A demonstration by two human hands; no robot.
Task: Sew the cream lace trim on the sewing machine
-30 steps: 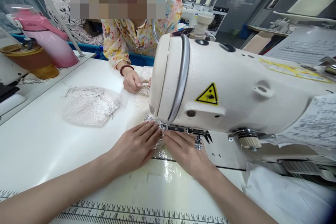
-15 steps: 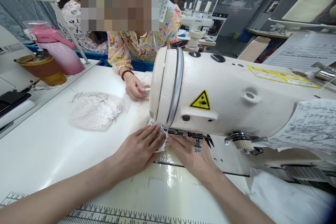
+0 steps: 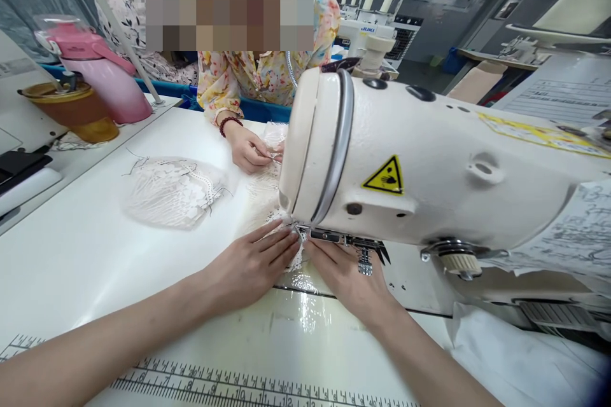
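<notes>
My left hand point(image 3: 245, 267) lies with its fingers stretched out flat on a strip of white lace point(image 3: 296, 258), just left of the needle area. On the other side my right hand point(image 3: 351, 276) rests beside the same lace, its fingers extended toward the needle and partly hidden under the metal attachment point(image 3: 365, 254). The sewing machine point(image 3: 382, 159) hangs over both fingertips, so the needle itself cannot be made out. Beyond the machine head, a co-worker's hand point(image 3: 249, 151) pinches the far part of the lace and sheer fabric.
A bundle of sheer lace pieces point(image 3: 174, 194) with loose dark threads lies on the left of the white table point(image 3: 86, 280). A ruler strip point(image 3: 214, 385) runs along the front edge. White cloth point(image 3: 520, 350) sits at right. A pink bottle point(image 3: 102, 76) and brown cup point(image 3: 71, 111) stand back left.
The view has shifted slightly, putting the machine head further right. My left hand stays flat on the lace, its fingers a little straighter. The co-worker's fingers have moved slightly on the fabric.
</notes>
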